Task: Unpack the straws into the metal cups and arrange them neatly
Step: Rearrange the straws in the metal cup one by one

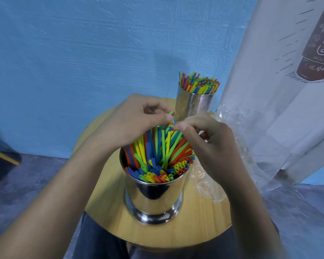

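Two hands are held over the near metal cup (153, 199), which stands at the front of the round wooden counter (105, 193). A green straw (171, 113) is pinched between thumb and forefinger of the left hand (135, 120), its other fingers curled. The right hand (209, 139) is curled too, thumb and forefinger set against the straw tops; whether one is gripped cannot be told. The near cup is packed with leaning coloured straws (157, 156). Clear plastic wrapping (232, 131) lies at the right. Farther back, a second metal cup (195, 107) is filled with upright straws (199, 83).
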Available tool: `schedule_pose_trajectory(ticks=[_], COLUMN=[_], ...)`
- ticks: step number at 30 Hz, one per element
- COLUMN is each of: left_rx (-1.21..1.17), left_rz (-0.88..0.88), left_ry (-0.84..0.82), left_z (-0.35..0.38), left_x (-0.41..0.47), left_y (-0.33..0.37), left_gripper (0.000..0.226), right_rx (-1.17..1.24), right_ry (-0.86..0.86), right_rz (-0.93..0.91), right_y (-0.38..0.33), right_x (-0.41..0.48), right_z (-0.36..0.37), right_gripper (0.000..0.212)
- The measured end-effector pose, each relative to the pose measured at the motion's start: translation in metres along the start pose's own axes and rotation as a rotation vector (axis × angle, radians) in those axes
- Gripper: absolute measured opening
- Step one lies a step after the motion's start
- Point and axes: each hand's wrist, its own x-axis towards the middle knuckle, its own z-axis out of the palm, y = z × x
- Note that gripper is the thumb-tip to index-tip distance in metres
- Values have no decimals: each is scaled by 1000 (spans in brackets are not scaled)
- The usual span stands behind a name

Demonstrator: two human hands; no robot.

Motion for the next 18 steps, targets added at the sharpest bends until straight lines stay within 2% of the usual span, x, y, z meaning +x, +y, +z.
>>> schedule_pose_trajectory(ticks=[3, 8, 12, 18], left_rx=[-45, -124, -302, -571], left_rz=[54, 172, 274, 303], left_ry=[5, 111, 265, 531], left_z=[0, -3, -6, -15], left_x=[-1, -1, 2, 0], left_y=[4, 12, 16, 14], left_gripper=[9, 9, 13, 11], right_rx=[49, 85, 75, 64], right_ry=[2, 41, 28, 54], right_rz=[31, 51, 61, 68], right_y=[0, 0, 0, 1], right_x=[0, 2, 2, 1], right_z=[2, 1, 2, 1], right_gripper=[23, 20, 21, 23])
